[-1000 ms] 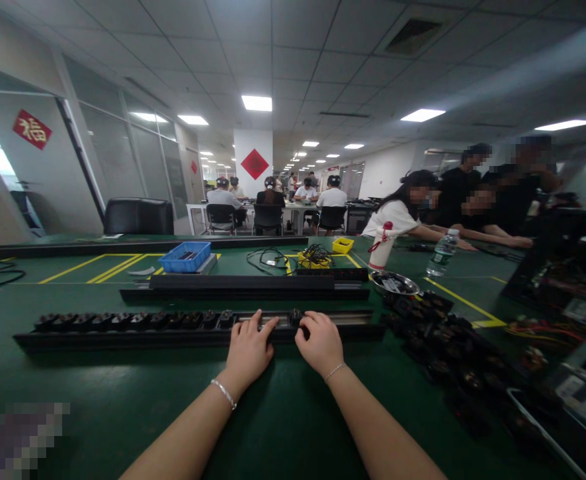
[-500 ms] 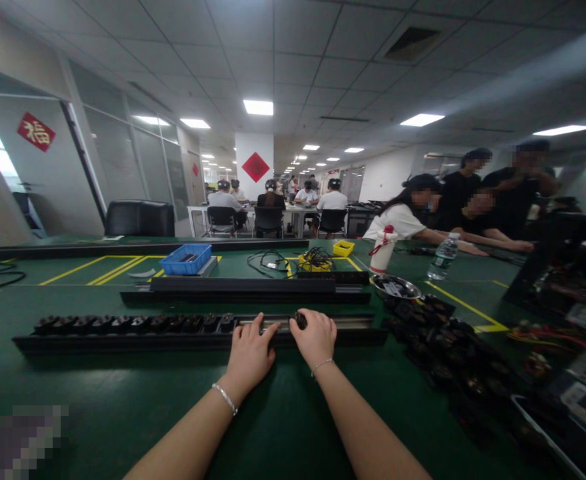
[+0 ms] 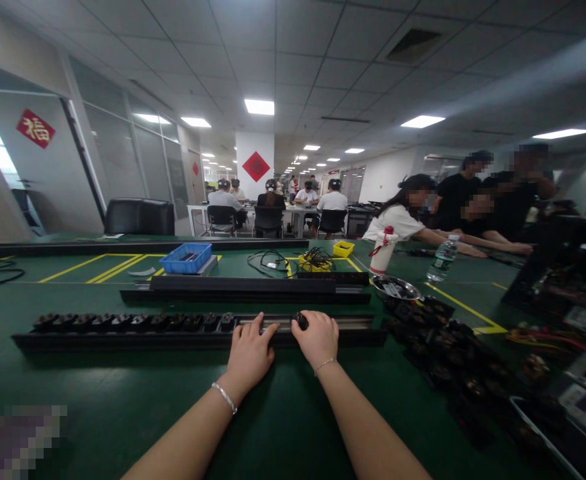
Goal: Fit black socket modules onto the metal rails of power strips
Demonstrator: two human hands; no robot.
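Note:
A long black channel lies across the green table, with a row of small black modules filling its left part. Beside the right end of that row, my left hand rests on the channel, thumb and index finger apart, holding nothing visible. My right hand pinches one small black module over the channel's right part. A bare metallic strip of the channel shows between the two hands. Its fingers partly cover the held module, so I cannot tell whether it touches the channel.
Many loose black modules are heaped on the right, near a metal bowl. Behind the channel lie another black channel, a blue bin and coiled cables. A white bottle and water bottle stand at back right.
My right hand has shifted very slightly right with the module still pinched. My left hand stays in the same place on the channel.

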